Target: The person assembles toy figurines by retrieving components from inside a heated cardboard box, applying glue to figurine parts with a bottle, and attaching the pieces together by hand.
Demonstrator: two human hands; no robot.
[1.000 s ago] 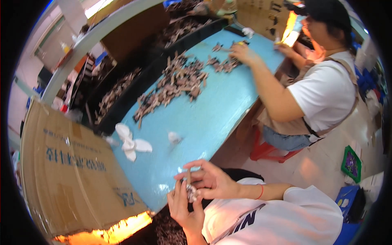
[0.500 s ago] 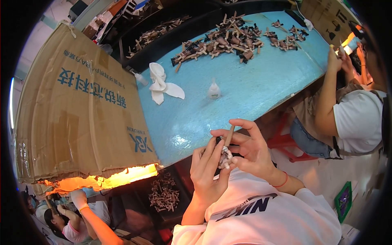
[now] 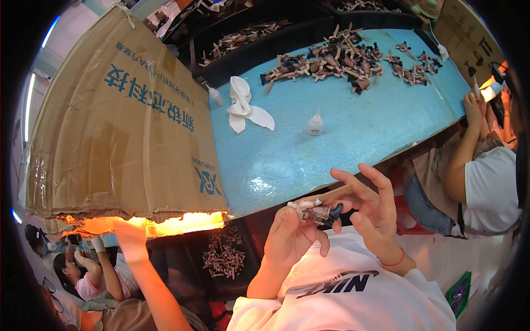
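Note:
My left hand [image 3: 284,240] grips a small doll-like figurine [image 3: 316,214] above my lap, with its fingers curled around the pale end. The figurine lies on its side, its dark boots pointing right. A flat tan stick [image 3: 335,192] extends beside it toward my right hand. With thumb and fingers spread apart, my right hand [image 3: 378,212] is beside the boots; one fingertip is close behind them, and I cannot tell whether it touches. On the blue tabletop [image 3: 287,160] stands a small clear squeeze bottle [image 3: 315,124]. Farther back lies a pile of similar figurines [image 3: 331,60] with sticks.
A large cardboard sheet [image 3: 121,138] walls off the left side. A white cloth [image 3: 243,105] and white bottle [image 3: 216,96] lie near it. Black bins [image 3: 243,41] of parts line the back. Parts [image 3: 223,258] lie below. Co-workers sit at right [image 3: 491,171] and left [image 3: 105,276].
The figurine has turned from upright to sideways, boots right. My right hand has opened wider and moved right. The view has shifted, and a forearm at lower left has moved up.

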